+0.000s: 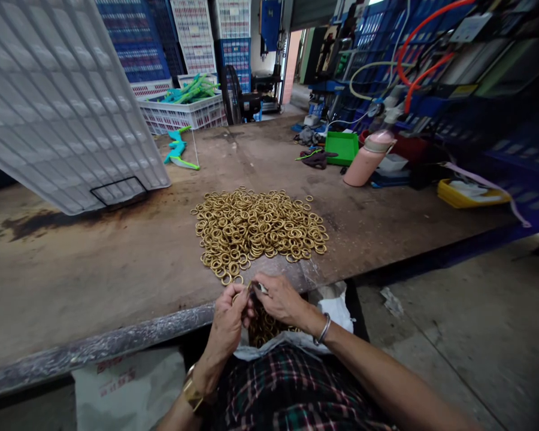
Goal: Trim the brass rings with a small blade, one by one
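Observation:
A wide pile of brass-coloured rings (260, 227) lies on the brown table (161, 263) near its front edge. Just in front of the pile, above the edge, my left hand (233, 308) pinches a ring between thumb and fingers. My right hand (278, 297) meets it at the fingertips, its fingers closed round a small dark and pale object I cannot make out. Below both hands, an open white sack (305, 342) on my lap holds more rings.
A large pale crate (72, 102) stands at the left. Behind are a turquoise and green toy bow (177, 149), a green tray (341, 148), a pink bottle (368, 160) and dark gloves (317, 158). A yellow tray (471, 194) sits at the right.

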